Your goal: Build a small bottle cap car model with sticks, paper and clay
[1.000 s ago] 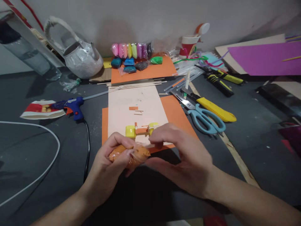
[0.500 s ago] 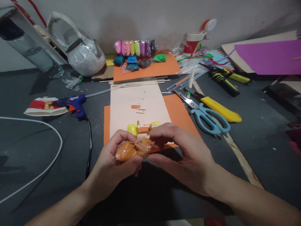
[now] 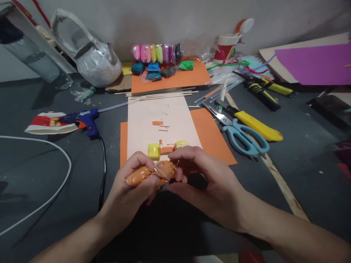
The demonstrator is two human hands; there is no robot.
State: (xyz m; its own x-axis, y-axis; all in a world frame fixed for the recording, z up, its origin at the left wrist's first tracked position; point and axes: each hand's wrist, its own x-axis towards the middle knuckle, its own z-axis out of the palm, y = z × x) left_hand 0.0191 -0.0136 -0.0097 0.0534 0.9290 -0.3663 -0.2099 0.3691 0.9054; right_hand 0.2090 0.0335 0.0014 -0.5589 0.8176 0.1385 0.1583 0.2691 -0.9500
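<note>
My left hand (image 3: 137, 182) is closed round a packet of orange modelling clay (image 3: 139, 176) in clear plastic, its thumb pressed over the twisted middle. At the packet's right end is my right hand (image 3: 211, 182), its thumb and index finger apart and the other fingers curled; whether a fingertip touches the wrapper is hard to tell. Just beyond the hands, a yellow clay block (image 3: 154, 150) and a small orange piece (image 3: 166, 149) lie on a cream sheet (image 3: 142, 113). A second yellow piece (image 3: 181, 143) is partly hidden behind my right hand.
Blue-handled scissors (image 3: 241, 138) and a yellow utility knife (image 3: 257, 126) lie on the right. A glue gun (image 3: 89, 122) with its black cord rests on the left. Behind stand a silver kettle (image 3: 97, 67), clay packets (image 3: 155, 53) and a paper cup (image 3: 226, 49).
My left hand has shifted slightly left with the clay packet and its thumb now covers the middle. More orange clay shows at the packet's right end. My right hand has moved slightly left.
</note>
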